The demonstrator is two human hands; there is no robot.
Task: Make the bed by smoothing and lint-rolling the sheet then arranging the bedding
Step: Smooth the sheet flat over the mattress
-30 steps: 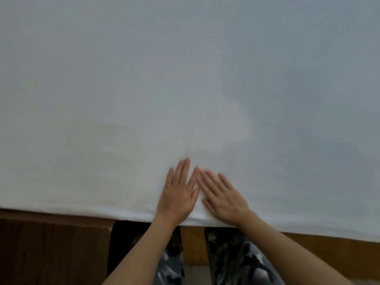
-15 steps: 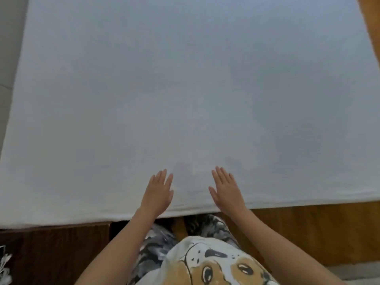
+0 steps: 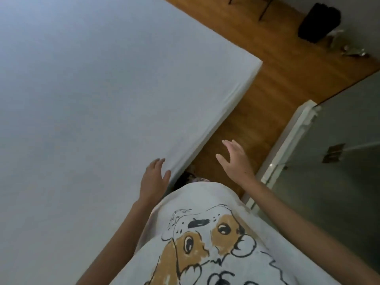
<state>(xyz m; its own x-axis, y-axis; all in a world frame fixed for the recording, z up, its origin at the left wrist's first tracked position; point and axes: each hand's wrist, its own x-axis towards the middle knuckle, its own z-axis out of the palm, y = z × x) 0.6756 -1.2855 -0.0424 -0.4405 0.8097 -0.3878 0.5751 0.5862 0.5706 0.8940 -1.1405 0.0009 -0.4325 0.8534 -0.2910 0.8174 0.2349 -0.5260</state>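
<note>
White sheet (image 3: 102, 120) flat on bed, left hand (image 3: 153, 178) open at sheet's edge, right hand (image 3: 234, 161) open beside the bed, over floor (image 3: 257, 103)

Both hands (image 3: 153, 179) (image 3: 236, 159) relaxed, fingers spread

My count from head view: one bed, one white sheet (image 3: 86, 112) over it, flat. Two hands: left hand (image 3: 153, 179), one; right hand (image 3: 236, 161), one. One T-shirt (image 3: 205, 233) with one dog print (image 3: 205, 241). One wooden floor (image 3: 265, 83). One black object (image 3: 318, 19) at far wall, kind unclear to me. One white door frame (image 3: 292, 138). Small bits near black object, too blurred for me to count.
</note>
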